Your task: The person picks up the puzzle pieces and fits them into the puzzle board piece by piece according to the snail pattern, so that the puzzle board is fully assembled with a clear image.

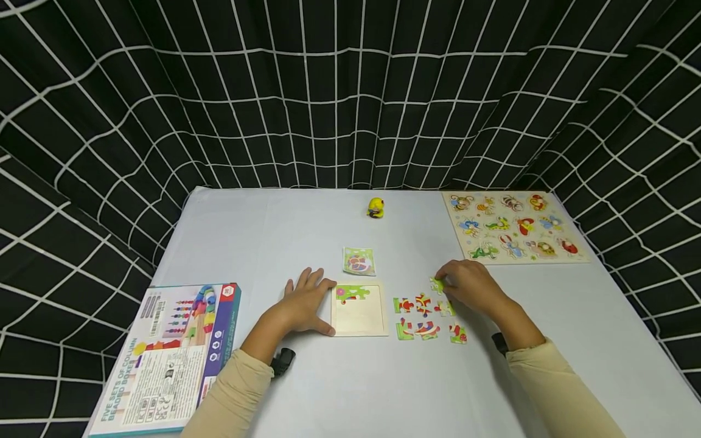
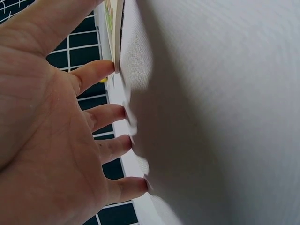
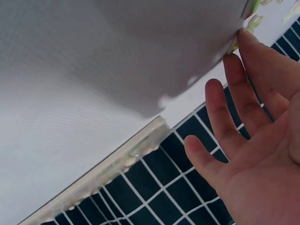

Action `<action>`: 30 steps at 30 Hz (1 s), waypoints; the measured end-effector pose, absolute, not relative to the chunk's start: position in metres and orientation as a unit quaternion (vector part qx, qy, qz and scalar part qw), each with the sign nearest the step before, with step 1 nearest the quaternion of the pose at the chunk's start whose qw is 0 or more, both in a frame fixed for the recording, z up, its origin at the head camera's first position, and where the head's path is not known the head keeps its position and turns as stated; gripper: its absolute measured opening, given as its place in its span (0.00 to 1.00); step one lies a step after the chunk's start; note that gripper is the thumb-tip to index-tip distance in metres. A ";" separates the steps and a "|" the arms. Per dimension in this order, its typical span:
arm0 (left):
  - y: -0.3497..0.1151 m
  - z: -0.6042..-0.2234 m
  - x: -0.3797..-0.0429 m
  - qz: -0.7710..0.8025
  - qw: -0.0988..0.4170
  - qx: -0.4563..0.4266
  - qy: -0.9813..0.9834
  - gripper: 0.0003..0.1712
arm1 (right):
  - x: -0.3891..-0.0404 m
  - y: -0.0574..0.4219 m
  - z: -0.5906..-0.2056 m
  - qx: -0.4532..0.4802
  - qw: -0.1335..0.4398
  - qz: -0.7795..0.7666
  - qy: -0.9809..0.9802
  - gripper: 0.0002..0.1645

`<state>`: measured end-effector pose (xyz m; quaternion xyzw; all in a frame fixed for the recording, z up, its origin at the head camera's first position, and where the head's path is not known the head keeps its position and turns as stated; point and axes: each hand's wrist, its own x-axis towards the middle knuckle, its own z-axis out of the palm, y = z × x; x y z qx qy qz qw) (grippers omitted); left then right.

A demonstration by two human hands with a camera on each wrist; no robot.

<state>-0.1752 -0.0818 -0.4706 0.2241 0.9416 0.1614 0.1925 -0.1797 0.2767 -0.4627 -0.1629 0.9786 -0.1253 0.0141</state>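
A square wooden puzzle tray (image 1: 358, 316) lies in the middle of the table, with a strip of joined green puzzle pieces (image 1: 353, 292) along its top inside edge. My left hand (image 1: 302, 307) is spread at its left side, index fingertip and thumb against the tray's corners; the left wrist view shows the other fingers straight, tips at the tabletop. To the right of the tray lie several loose red, white and green jigsaw pieces (image 1: 427, 329). My right hand (image 1: 475, 288) pinches a green jigsaw piece (image 1: 436, 285) between thumb and index finger at the top of this group, its other fingers apart.
A small picture card (image 1: 359, 261) lies just beyond the tray, and a yellow toy figure (image 1: 375, 208) stands farther back. An insect peg board (image 1: 515, 228) occupies the back right. At the left front lies a beaded-toy box (image 1: 170, 359). Dark gridded cloth (image 1: 350, 91) hangs around the table.
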 end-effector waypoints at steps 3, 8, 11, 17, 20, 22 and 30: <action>-0.082 -0.470 -0.176 0.160 0.190 0.227 0.942 0.56 | -0.180 0.276 -0.460 -0.164 0.016 -0.116 0.979 0.16; -0.080 -0.468 -0.176 0.162 0.190 0.233 0.940 0.56 | -0.181 0.263 -0.451 -0.177 0.012 -0.102 0.979 0.16; -0.080 -0.466 -0.176 0.165 0.196 0.226 0.940 0.56 | -0.181 0.243 -0.443 -0.214 0.001 -0.102 0.971 0.15; -0.081 -0.467 -0.174 0.171 0.195 0.217 0.941 0.56 | -0.180 0.193 -0.443 -0.298 -0.014 -0.104 0.949 0.17; -0.081 -0.468 -0.174 0.173 0.194 0.217 0.941 0.56 | -0.177 0.176 -0.451 -0.313 -0.010 -0.109 0.943 0.18; -0.081 -0.468 -0.173 0.172 0.193 0.218 0.941 0.56 | -0.176 0.168 -0.456 -0.317 -0.009 -0.110 0.942 0.17; -0.082 -0.466 -0.175 0.161 0.195 0.222 0.942 0.56 | -0.176 0.162 -0.466 -0.320 -0.030 -0.084 0.943 0.17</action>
